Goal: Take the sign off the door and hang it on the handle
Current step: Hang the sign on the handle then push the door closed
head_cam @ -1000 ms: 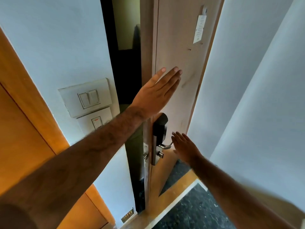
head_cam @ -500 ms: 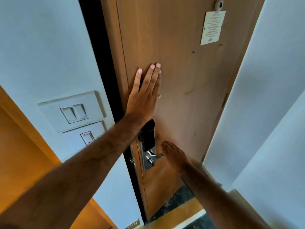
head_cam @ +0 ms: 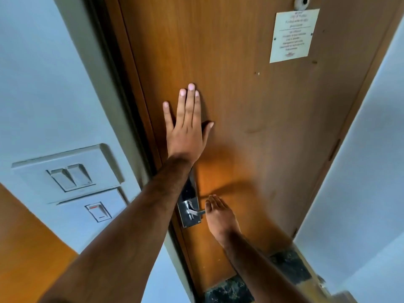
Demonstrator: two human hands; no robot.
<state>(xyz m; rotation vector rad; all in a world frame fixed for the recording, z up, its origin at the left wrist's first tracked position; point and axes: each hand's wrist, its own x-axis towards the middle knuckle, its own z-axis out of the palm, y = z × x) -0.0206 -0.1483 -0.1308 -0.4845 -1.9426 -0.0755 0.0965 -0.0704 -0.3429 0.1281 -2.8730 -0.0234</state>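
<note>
A white printed sign (head_cam: 293, 36) is fixed high on the brown wooden door (head_cam: 251, 127), at the upper right, just under a peephole. My left hand (head_cam: 185, 125) lies flat on the door near its latch edge, fingers straight, holding nothing. Below it is a metal lock plate with a lever handle (head_cam: 195, 212). My right hand (head_cam: 219, 217) sits open beside the lever's tip, fingers extended, possibly touching it. The sign is far above both hands.
A white switch panel (head_cam: 70, 173) and a second switch (head_cam: 98, 212) are on the pale wall to the left. The door frame (head_cam: 122, 88) runs between wall and door. A pale wall (head_cam: 367, 182) closes the right side. Dark marble floor (head_cam: 231, 289) shows below.
The door has swung shut against its frame; the dark gap at its left has closed. My left hand stayed flat on the door. My right hand stayed by the handle.
</note>
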